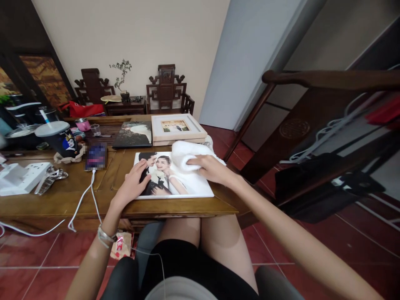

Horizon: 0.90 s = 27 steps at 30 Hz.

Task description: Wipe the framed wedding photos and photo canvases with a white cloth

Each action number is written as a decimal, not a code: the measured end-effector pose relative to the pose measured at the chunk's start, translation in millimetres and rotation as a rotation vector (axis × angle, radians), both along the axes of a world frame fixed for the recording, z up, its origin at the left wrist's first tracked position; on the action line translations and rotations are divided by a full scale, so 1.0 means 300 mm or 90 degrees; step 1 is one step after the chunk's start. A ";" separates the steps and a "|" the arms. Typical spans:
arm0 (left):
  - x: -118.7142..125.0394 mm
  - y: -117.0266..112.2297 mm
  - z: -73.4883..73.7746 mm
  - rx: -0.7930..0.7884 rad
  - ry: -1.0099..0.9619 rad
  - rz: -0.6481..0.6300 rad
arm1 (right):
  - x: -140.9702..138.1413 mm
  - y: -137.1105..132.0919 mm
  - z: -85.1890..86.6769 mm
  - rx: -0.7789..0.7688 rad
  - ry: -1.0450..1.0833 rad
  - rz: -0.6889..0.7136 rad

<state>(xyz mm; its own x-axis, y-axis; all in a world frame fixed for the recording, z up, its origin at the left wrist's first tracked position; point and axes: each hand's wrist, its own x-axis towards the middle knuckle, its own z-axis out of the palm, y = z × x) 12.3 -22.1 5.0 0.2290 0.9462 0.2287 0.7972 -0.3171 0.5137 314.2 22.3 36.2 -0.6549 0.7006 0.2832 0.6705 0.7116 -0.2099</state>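
Note:
A photo panel point(187, 187) with a picture of two people lies flat near the front edge of the wooden table. My left hand point(136, 181) rests on the panel's left side, its fingers stretched out over the picture. Bunched up in my right hand point(208, 166) is a white towel point(189, 151), pressed on the panel's upper right part. The towel hides that corner, and some of my right fingers are buried in its folds.
Behind the panel are a dark photo album point(133, 135) and a stack of framed pictures point(178, 129). To the left lie a phone point(95, 156) on a white cable, a power strip point(31, 177) and a lidded cup point(59, 137). A wooden chair point(293, 125) stands at right.

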 end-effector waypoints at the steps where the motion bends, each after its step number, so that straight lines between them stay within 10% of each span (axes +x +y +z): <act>1: 0.002 0.000 0.002 -0.001 -0.001 0.006 | 0.011 -0.043 -0.005 -0.002 0.000 0.009; 9: 0.010 -0.015 0.003 0.010 -0.002 0.005 | 0.081 -0.315 0.005 -0.027 -0.007 0.075; 21: 0.003 -0.017 0.007 0.004 0.008 -0.003 | 0.007 0.089 0.000 0.000 0.020 0.013; 27: 0.010 -0.025 0.010 0.001 -0.016 0.012 | -0.004 0.091 0.009 -0.002 0.029 -0.025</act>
<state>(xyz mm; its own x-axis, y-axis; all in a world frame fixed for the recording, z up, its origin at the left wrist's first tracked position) 15.3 -29.7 7.9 0.2058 0.9497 0.2360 0.7900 -0.3035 0.5326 313.1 49.6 38.7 -0.6130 0.7268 0.3097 0.6879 0.6838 -0.2432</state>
